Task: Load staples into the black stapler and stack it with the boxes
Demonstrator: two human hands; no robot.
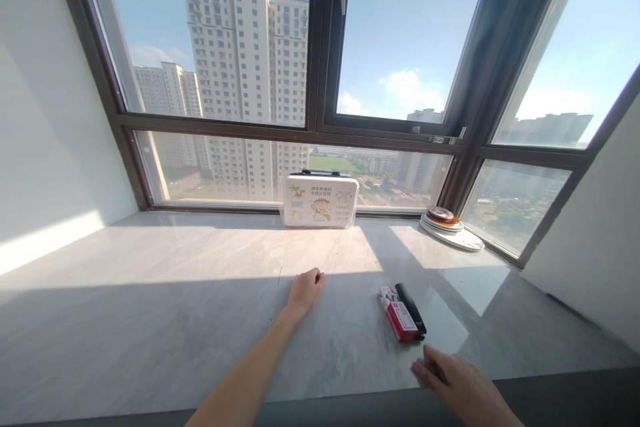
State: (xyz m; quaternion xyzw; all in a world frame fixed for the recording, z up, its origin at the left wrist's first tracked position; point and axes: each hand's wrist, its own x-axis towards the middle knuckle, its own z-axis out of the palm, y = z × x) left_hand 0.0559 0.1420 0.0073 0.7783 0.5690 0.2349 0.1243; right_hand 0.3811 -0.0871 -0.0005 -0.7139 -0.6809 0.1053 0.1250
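Note:
My left hand (306,289) rests on the grey marble-look sill in a loose fist, with nothing visible in it. At the sill's front edge, my right hand (447,375) has its fingers bent and the thumb apart from them; it holds nothing. Just beyond the right hand lies a small red-and-white box (399,315). Along the box's right side, touching it or nearly so, is a black stapler (411,310). Neither hand touches these two things.
A white case with cartoon prints and a black handle (321,203) stands upright against the window. Stacked plates (453,227) lie in the far right corner. Dark window frames (287,131) run along the back, with white walls on both sides.

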